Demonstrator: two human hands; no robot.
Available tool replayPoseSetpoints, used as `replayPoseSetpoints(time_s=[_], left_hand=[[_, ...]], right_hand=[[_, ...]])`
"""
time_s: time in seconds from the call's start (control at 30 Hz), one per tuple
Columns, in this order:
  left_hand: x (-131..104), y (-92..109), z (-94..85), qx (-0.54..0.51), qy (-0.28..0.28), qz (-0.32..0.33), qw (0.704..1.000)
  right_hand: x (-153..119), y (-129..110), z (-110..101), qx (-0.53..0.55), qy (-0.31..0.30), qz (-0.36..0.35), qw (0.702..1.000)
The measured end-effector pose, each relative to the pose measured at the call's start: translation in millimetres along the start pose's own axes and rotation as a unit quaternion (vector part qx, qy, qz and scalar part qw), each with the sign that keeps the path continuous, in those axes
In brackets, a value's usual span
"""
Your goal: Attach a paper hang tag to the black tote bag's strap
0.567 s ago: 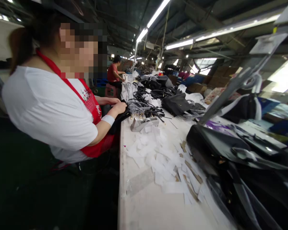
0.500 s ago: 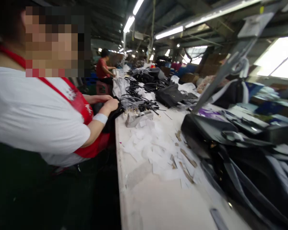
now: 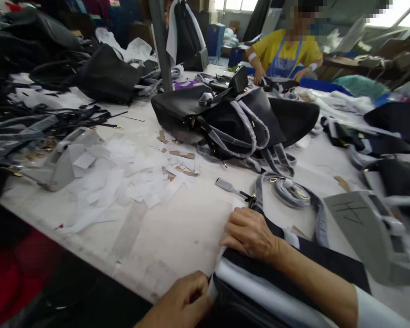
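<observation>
A black handbag (image 3: 248, 305) lies at the near edge of the table, with a rolled white sheet (image 3: 263, 284) along its opening. My left hand (image 3: 182, 300) pinches the bag's near left corner between thumb and fingers. Farther along that same end, my right hand (image 3: 248, 232) grips the bag's edge with curled fingers, the palm hidden. Just beyond the right hand are a plastic-wrapped shoulder strap (image 3: 290, 193), coiled and tied, and a small grey tag-like piece (image 3: 227, 185) on a black loop.
Scraps of white paper (image 3: 119, 168) and a grey tape dispenser (image 3: 68, 150) lie on the left. Stacked black bags (image 3: 232, 114) occupy the table's middle. Another grey dispenser (image 3: 358, 228) stands at right. Across the table works a person in yellow (image 3: 280, 50); red cloth (image 3: 20, 269) shows lower left.
My view has swung right and down, from the co-worker in the red apron to the table before me. Both my hands and the bag they hold have come into view.
</observation>
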State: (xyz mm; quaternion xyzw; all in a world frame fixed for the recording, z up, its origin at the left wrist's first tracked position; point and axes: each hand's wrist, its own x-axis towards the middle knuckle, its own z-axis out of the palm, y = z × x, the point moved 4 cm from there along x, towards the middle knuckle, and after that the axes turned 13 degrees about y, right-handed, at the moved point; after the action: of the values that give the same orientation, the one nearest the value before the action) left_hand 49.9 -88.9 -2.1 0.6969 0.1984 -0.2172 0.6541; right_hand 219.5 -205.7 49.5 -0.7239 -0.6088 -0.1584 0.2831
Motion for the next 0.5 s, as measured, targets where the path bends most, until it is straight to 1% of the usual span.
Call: replayPoseSetpoints(time_s=[0.03, 0.1, 0.2, 0.23, 0.3, 0.37, 0.43, 0.5], left_hand=[[1, 2, -4.5, 0.001, 0.015, 0.002, 1.000], [7, 11, -13.0, -0.002, 0.038, 0.027, 0.999], [26, 38, -19.8, 0.008, 0.068, 0.101, 0.992], [35, 48, -19.0, 0.012, 0.070, 0.123, 0.990], [53, 65, -12.1, 0.012, 0.051, 0.161, 0.986], [71, 74, -2.3, 0.022, 0.030, 0.170, 0.985], [84, 77, 6.1, 0.068, 0.038, 0.162, 0.984], [89, 80, 11.2, 0.125, 0.072, 0.167, 0.975]], right_hand=[[1, 1, -3, 0.005, 0.009, 0.000, 1.000], [0, 2, -7, 0.014, 0.017, -0.016, 1.000], [-1, 4, -5, 0.001, 0.011, -0.043, 0.999], [-1, 5, -2, -0.008, 0.009, -0.042, 0.999], [3, 9, 3, -0.018, 0.002, -0.022, 1.000], [7, 15, 5, -0.017, -0.019, 0.021, 0.999], [10, 23, -3, -0.011, -0.043, 0.064, 0.997], [8, 31, -24, -0.009, -0.043, 0.095, 0.995]])
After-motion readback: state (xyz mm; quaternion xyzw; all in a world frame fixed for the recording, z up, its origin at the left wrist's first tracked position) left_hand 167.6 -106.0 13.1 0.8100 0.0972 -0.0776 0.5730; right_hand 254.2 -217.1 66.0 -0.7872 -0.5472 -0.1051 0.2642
